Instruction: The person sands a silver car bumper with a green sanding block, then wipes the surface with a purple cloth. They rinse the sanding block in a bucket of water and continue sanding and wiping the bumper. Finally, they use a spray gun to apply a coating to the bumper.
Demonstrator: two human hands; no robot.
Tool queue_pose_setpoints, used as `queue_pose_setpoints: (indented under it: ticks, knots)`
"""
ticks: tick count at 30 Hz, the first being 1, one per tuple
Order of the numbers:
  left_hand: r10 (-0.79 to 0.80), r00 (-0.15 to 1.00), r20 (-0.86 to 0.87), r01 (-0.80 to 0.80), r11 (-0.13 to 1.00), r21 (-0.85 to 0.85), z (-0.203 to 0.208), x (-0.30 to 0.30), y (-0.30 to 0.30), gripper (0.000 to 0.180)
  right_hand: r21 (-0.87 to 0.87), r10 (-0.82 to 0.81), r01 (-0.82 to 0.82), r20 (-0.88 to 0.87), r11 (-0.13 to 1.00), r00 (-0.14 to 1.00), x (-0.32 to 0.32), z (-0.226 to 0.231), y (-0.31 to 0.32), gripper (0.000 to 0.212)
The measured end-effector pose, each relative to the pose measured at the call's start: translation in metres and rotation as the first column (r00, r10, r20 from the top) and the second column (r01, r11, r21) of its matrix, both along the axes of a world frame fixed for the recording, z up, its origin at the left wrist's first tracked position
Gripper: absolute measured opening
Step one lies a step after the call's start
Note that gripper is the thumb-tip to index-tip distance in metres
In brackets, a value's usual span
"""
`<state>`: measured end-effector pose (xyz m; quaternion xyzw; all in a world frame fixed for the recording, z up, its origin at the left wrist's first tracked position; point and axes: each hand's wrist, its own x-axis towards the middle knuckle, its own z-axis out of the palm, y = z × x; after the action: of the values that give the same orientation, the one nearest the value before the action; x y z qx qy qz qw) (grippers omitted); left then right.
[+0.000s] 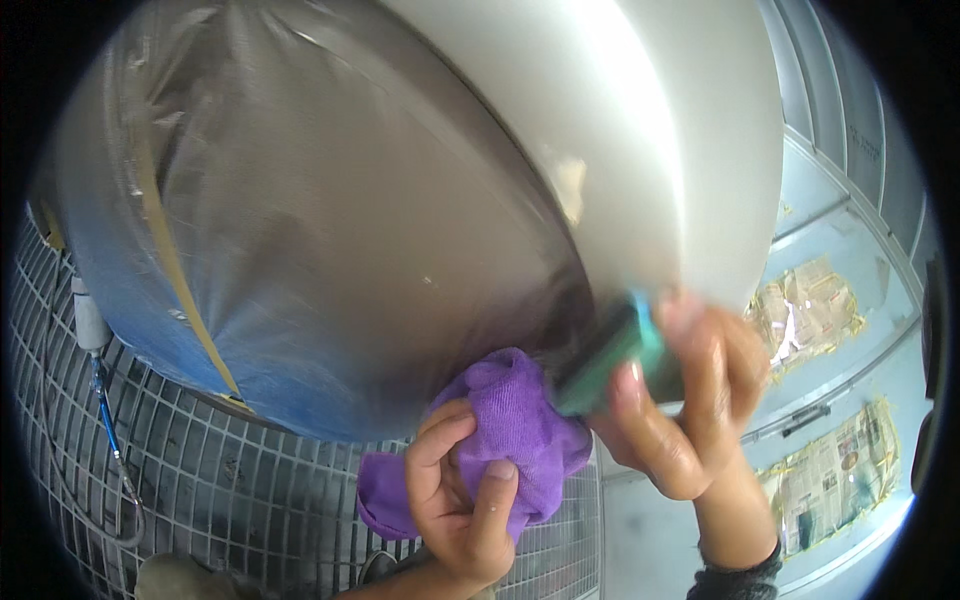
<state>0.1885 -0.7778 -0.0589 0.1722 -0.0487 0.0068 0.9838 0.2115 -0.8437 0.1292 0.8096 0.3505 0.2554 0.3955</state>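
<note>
My left hand [460, 500] grips a bunched purple cloth [515, 430], its fingers and thumb pressed into the folds. A loose corner of it hangs to the left of the wrist. In my wet right hand [700, 390] is a green sanding block [615, 360], pinched between thumb and fingers and smeared by motion. The block is at the lower edge of a glossy pale car panel [640, 130]; whether it touches the surface I cannot tell. A small beige patch [569, 190] marks the panel near its seam.
Masking film [350, 200] covers the area left of the panel, with a strip of yellow tape [170, 260]. An air hose [105, 410] with its fitting hangs at far left above the grated floor [280, 490]. Taped newspaper sheets [840, 470] cover parts of the right wall.
</note>
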Motion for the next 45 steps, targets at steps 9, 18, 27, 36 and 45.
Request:
queue_pose_setpoints:
  ticks: [9,18,27,36,45]
  knots:
    - [-0.037,0.992,-0.121,0.043,0.998,0.045,-0.001,0.001,0.0,0.052,-0.012,-0.036,0.035,-0.063,0.999,0.997,0.01,0.001,0.013,0.046]
    - [-0.038,0.986,-0.163,0.03,0.998,-0.052,-0.008,0.002,0.006,0.045,0.001,-0.011,0.011,-0.085,1.0,0.996,0.018,-0.003,0.019,0.046]
    - [0.01,0.998,-0.055,-0.009,1.0,0.015,-0.011,-0.001,0.004,0.048,0.134,-0.002,0.004,-0.017,0.991,1.0,0.019,-0.007,0.022,0.031]
    - [-0.016,0.999,0.03,0.016,1.0,-0.007,-0.009,0.001,-0.002,0.044,-0.025,0.0,-0.001,-0.022,1.0,1.0,0.011,0.002,0.011,0.044]
    - [-0.11,0.99,0.086,0.112,0.994,-0.012,-0.003,0.006,0.006,0.049,0.023,-0.119,0.12,-0.027,0.993,0.993,0.001,0.01,0.016,0.066]
